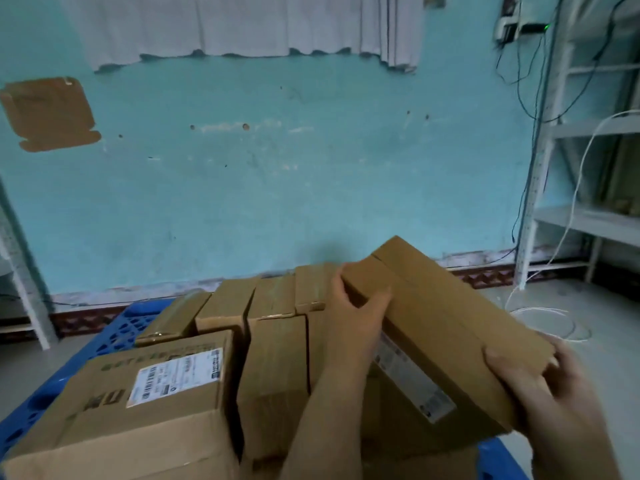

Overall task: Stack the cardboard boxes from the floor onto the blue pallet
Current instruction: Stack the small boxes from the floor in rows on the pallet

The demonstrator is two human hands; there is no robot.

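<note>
I hold a flat cardboard box [446,327] tilted in the air above the right side of the stack. My left hand [356,317] grips its far left end and my right hand [533,379] grips its near right corner. A white label shows on the box's lower side. Below it, several cardboard boxes stand packed together on the blue pallet [114,334]. A large box with a shipping label [149,393] sits at the front left, and narrower boxes [273,358] stand upright in rows behind it.
A turquoise wall runs close behind the pallet. White metal shelving [588,216] stands at the right with cables hanging down, and a coil of white cable [547,317] lies on the floor. Another shelf leg [31,306] stands at the left.
</note>
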